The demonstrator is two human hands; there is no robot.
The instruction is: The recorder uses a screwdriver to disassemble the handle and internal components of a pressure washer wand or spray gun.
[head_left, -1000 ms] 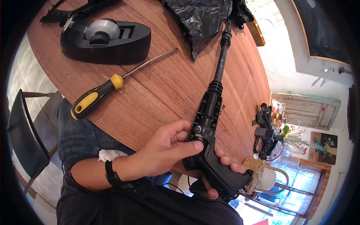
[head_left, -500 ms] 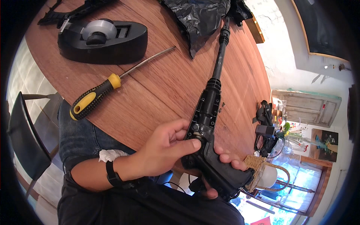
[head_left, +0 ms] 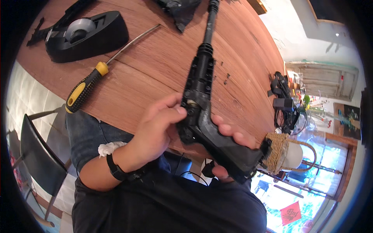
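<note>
A long black spray gun with a thin lance, resembling a pressure washer gun (head_left: 200, 77), lies diagonally across my hands, its lance pointing away over the table. Its upper side is exposed, showing screw posts and a small brass-coloured part (head_left: 191, 103). My left hand (head_left: 155, 126) grips the left side of the body, thumb resting at the edge near the brass part. From beneath, my right hand (head_left: 237, 135) wraps the angled handle; fingers show on the far side and the thumb on the near side, the palm being hidden.
A yellow-and-black screwdriver (head_left: 84, 87) lies left on the wooden table (head_left: 147, 77), below a black tape dispenser (head_left: 87, 37). Behind the dispenser is a long black plastic piece (head_left: 72, 13). Small dark screws (head_left: 226, 79) lie right of the gun. A black plastic bag (head_left: 178, 11) and wicker basket (head_left: 278, 151) are farther off.
The view has shifted, so table items sit farther up and left. My left thumb has moved from beside the brass part toward the gun's left edge. Both hands keep their hold.
</note>
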